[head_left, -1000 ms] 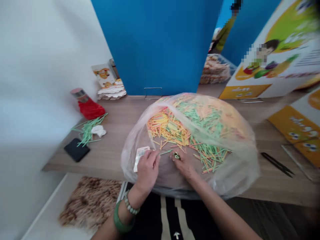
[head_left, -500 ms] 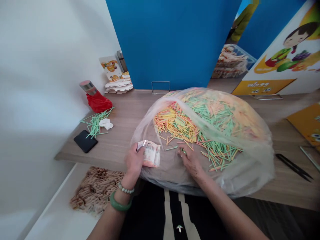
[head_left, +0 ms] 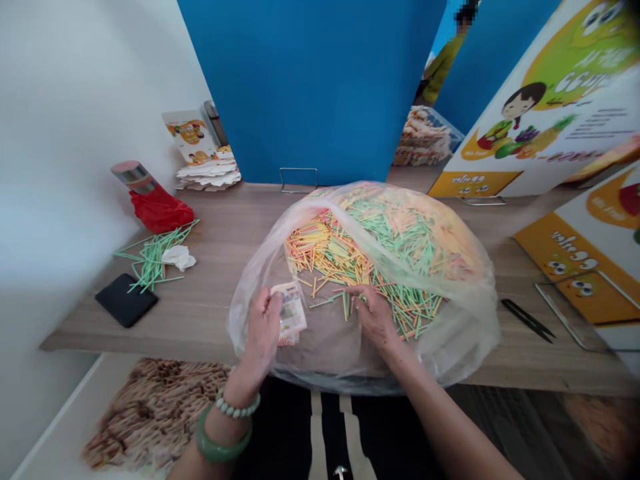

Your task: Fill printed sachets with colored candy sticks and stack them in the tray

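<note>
Both hands work inside the mouth of a clear plastic bag (head_left: 465, 313) lying at the counter's (head_left: 220, 240) front edge. Its film blurs the far part of the heap of orange, yellow and green sticks (head_left: 370, 253). Left hand (head_left: 263, 327), grip clenched on a small stack of printed packets (head_left: 293, 310); print too small to read. Right hand (head_left: 375, 317), fingers spread and released, rests on the sticks. Poster (head_left: 545, 113) lettering at the right edge is illegible.
</note>
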The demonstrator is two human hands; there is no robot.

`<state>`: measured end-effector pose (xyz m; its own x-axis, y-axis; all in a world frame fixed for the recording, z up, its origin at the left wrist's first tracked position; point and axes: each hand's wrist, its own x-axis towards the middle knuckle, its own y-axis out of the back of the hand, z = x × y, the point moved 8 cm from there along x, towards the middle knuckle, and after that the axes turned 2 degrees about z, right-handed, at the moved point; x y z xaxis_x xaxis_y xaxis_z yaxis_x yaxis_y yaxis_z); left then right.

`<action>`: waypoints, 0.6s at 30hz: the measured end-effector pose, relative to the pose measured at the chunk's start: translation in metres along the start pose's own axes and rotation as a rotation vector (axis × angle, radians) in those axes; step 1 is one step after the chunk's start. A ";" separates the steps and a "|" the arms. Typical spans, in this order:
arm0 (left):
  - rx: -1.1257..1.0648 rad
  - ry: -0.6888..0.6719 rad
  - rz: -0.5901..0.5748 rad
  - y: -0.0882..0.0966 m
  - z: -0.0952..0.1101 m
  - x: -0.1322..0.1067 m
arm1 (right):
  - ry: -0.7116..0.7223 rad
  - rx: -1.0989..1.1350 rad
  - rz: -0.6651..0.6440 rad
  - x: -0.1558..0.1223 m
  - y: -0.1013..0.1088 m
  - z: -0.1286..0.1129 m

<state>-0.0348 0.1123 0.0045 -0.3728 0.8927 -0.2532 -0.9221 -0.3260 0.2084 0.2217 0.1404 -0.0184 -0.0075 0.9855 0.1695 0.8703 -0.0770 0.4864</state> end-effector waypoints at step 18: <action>-0.407 0.429 -0.544 -0.076 -0.035 -0.034 | 0.005 0.130 -0.115 -0.023 -0.027 -0.013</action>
<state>0.0445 0.0960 -0.0358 0.2089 0.7884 -0.5786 -0.9206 -0.0411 -0.3884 0.1922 0.1175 -0.0240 -0.1128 0.9860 0.1232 0.9198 0.0567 0.3883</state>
